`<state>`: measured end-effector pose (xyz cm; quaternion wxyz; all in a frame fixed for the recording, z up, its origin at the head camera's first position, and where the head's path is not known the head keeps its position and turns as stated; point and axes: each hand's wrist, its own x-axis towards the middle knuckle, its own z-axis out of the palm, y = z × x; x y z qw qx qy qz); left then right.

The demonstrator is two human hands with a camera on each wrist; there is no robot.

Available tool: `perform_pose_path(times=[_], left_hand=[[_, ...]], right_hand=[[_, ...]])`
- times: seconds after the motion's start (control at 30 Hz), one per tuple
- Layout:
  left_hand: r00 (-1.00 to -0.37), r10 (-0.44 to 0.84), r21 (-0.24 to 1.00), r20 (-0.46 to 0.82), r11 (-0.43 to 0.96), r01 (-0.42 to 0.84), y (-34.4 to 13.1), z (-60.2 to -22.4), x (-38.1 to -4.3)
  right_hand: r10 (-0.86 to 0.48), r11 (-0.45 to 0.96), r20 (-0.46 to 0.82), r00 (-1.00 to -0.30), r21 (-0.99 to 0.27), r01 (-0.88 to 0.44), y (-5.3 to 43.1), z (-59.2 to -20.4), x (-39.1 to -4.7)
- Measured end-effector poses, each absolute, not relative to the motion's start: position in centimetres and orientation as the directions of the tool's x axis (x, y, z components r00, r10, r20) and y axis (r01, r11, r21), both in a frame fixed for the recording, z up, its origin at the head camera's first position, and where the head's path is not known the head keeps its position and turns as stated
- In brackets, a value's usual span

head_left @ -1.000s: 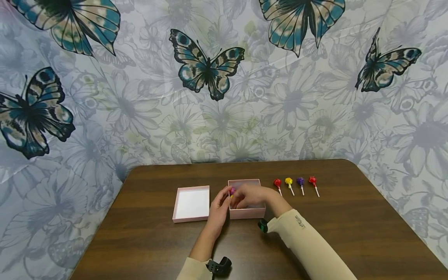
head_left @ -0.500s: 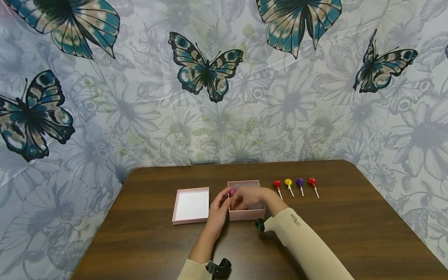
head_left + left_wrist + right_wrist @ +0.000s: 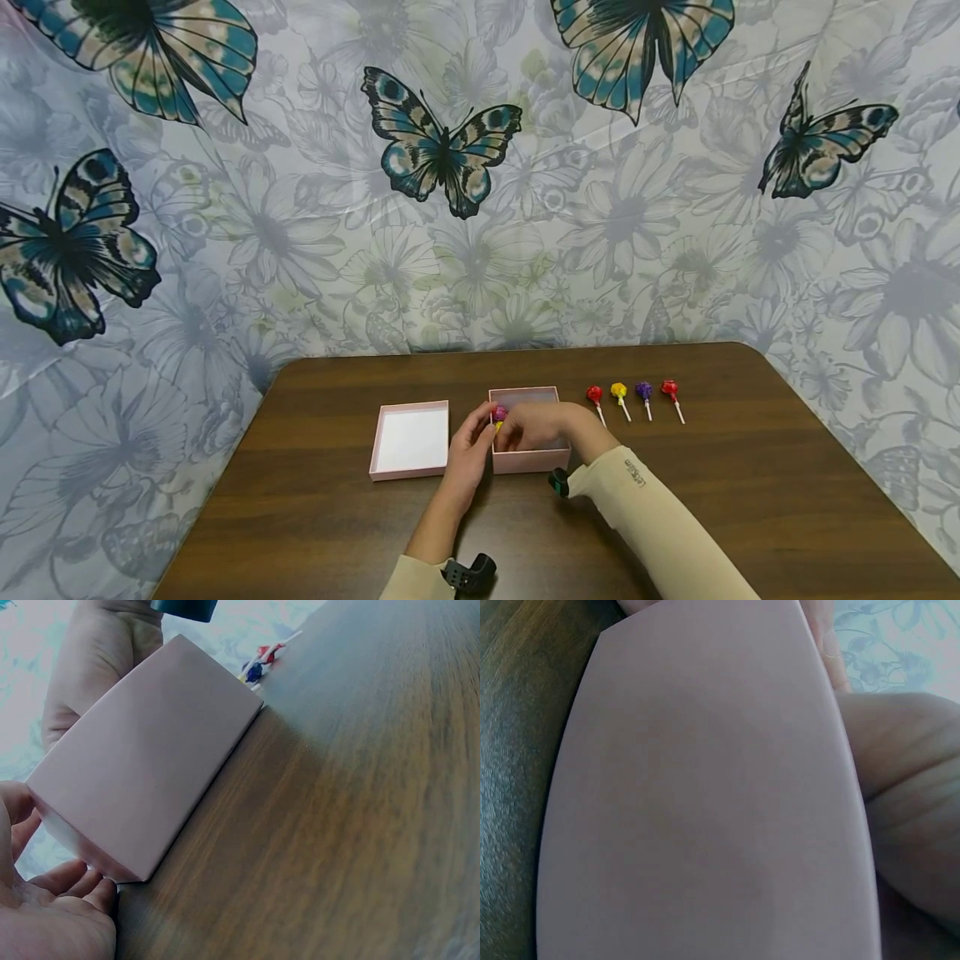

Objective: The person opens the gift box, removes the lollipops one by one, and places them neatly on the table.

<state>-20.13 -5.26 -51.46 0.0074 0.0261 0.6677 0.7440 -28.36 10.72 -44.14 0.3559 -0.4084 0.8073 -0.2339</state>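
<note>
A pink open box [image 3: 530, 461] stands on the table, with a purple-pink lollipop [image 3: 499, 412] and a bit of yellow at its left end. My left hand [image 3: 468, 450] is at the box's left side; in the left wrist view its relaxed fingers [image 3: 69, 879] touch the end wall. My right hand [image 3: 536, 423] reaches over the rim into the box, its fingers bent down. The front wall of the box [image 3: 705, 787] hides those fingertips in the right wrist view, so I cannot tell what they hold.
The pink-edged lid [image 3: 410, 440] lies left of the box, white inside up. Right of the box lie a red lollipop [image 3: 594, 394], a yellow one [image 3: 618, 391], a purple one [image 3: 644, 391] and another red one [image 3: 670, 388] in a row. A butterfly-print cloth [image 3: 450, 275] hangs behind the table.
Both hands stay at the box with hardly any movement. A little more of the yellow bit shows between them now. The lid and the lollipop row have not moved.
</note>
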Motion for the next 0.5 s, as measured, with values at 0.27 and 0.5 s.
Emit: perform_pose_path(times=[0.27,0.5], left_hand=[[-0.999,0.029,0.996,0.017,-0.092,0.014,-5.19,-51.39,-20.13],[-1.000,0.021,0.997,0.016,-0.079,0.014,-5.19,-51.25,-20.01]], right_hand=[[-0.802,0.587,-0.400,-0.444,-0.661,-0.467,10.73,-44.10,-28.22],[-0.823,0.554,-0.344,-0.453,-0.662,-0.504,10.94,-43.67,-28.14]])
